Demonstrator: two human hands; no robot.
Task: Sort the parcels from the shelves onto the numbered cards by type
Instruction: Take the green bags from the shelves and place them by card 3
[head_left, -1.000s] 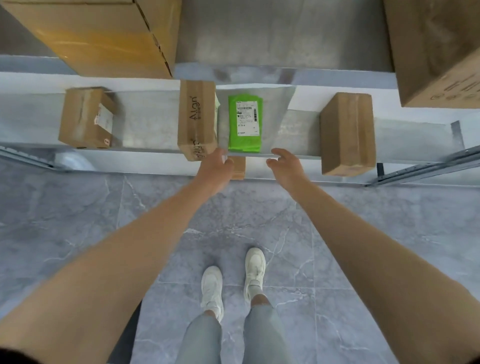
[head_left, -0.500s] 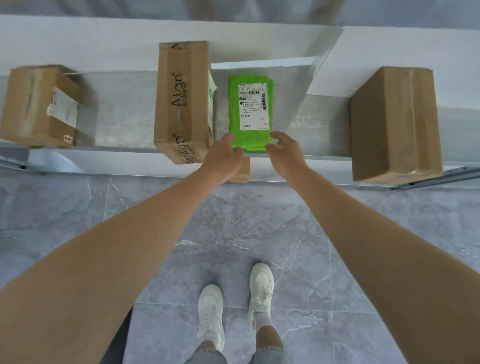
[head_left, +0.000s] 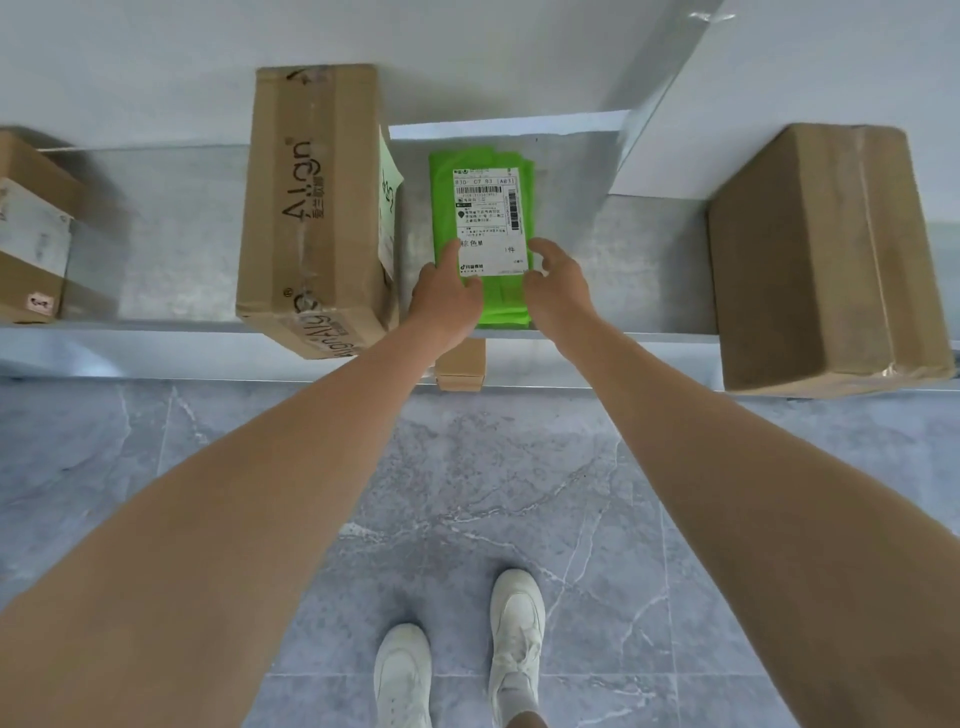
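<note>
A flat green parcel (head_left: 480, 218) with a white shipping label lies on the metal shelf (head_left: 156, 260). Both my hands are on its near end. My left hand (head_left: 445, 299) rests on the parcel's left side, one finger straight along the label's edge and the thumb on the label. My right hand (head_left: 556, 283) has its fingers curled over the parcel's right edge. A tall brown box (head_left: 311, 208) printed "Align" stands just left of the green parcel, close to my left hand.
A plain brown box (head_left: 826, 254) sits at the shelf's right, and another labelled box (head_left: 28, 234) at the far left. A small box (head_left: 461, 369) pokes out on the level below. Grey tiled floor (head_left: 467, 493) and my white shoes (head_left: 514, 623) are beneath.
Both hands moved forward from the shelf's front edge onto the green parcel. The view came closer to the shelf, and the upper boxes dropped out of sight.
</note>
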